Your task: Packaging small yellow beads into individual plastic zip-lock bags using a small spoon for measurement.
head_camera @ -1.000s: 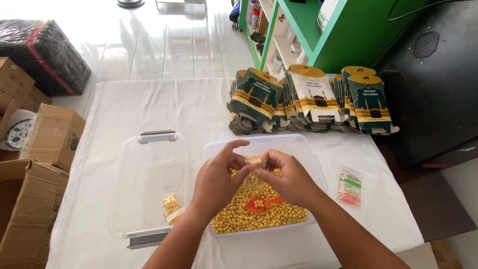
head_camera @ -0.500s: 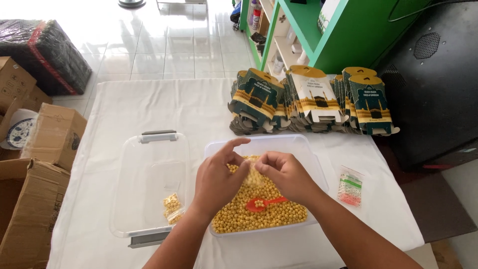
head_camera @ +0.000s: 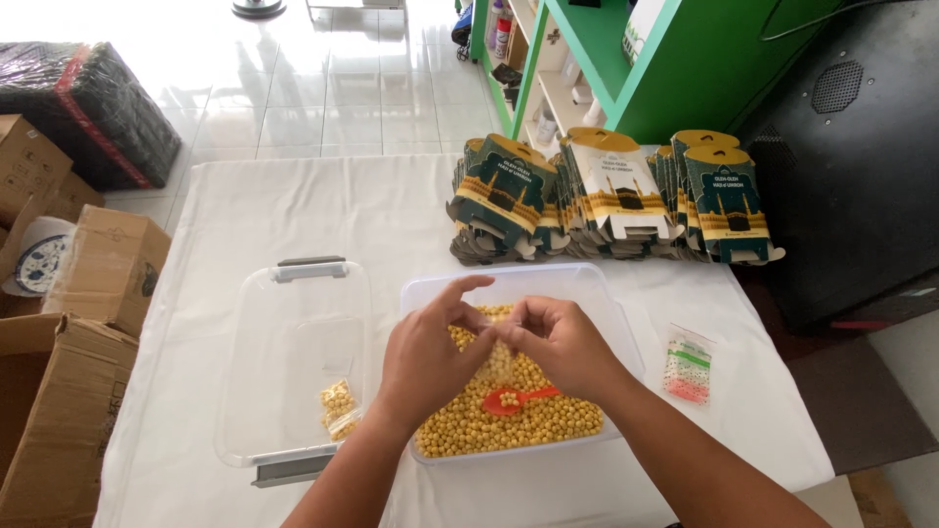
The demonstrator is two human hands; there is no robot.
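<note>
Pinching from both sides, the left hand [head_camera: 423, 364] and right hand [head_camera: 565, 344] meet over the tub [head_camera: 626, 337] of yellow balls [head_camera: 548, 420]. Each grip is closed, thumb against fingers, on the top edge of a small clear bag [head_camera: 500, 360]. The bag hangs just below the fingertips, between the two hands, partly filled with yellow balls and held above the heap. Under it a red spoon [head_camera: 514, 398] lies on the balls with a few in its bowl. Left of the tub a clear lid [head_camera: 293, 313] lies flat on the white surface [head_camera: 293, 205], with one filled bag [head_camera: 337, 406] on its near part. Right of the tub lies a packet [head_camera: 688, 365] of empty bags with red and green print. Farther back, stacks of flat printed cartons [head_camera: 606, 196] stand in a row. Beyond them rises a green shelf [head_camera: 685, 68]. Cardboard boxes [head_camera: 98, 264] sit on the floor at left.
</note>
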